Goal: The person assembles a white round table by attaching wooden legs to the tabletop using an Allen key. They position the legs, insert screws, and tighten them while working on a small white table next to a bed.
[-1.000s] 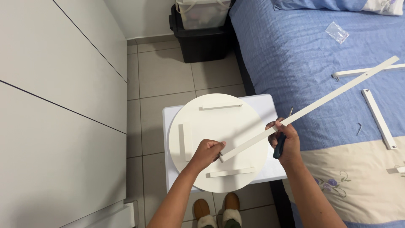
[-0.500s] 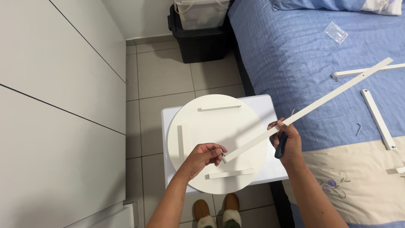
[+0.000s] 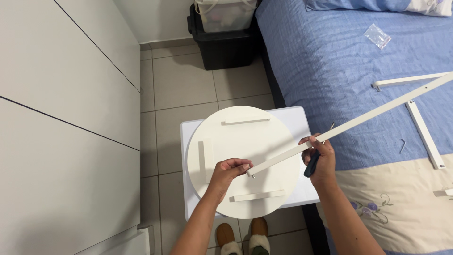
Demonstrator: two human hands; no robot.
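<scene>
A round white panel [image 3: 245, 141] with three raised brackets lies on a white square stool [image 3: 295, 118]. A long white bar [image 3: 358, 120] slants from above the panel's middle up to the right, over the bed. My left hand [image 3: 227, 171] pinches the bar's lower end, where a small screw sticks out. My right hand [image 3: 320, 158] grips the bar further up and also holds a dark-handled screwdriver [image 3: 311, 165] against the palm.
A bed with a blue cover [image 3: 339, 71] fills the right side; on it lie two more white bars [image 3: 423, 132], a clear plastic bag [image 3: 377, 35] and small fittings. White cabinet doors [image 3: 61, 108] stand at left. A black bin [image 3: 226, 45] sits on the tiled floor ahead.
The bar's lower end has shifted slightly over the panel. My left hand's fingers have moved from under the bar's tip to pinching it.
</scene>
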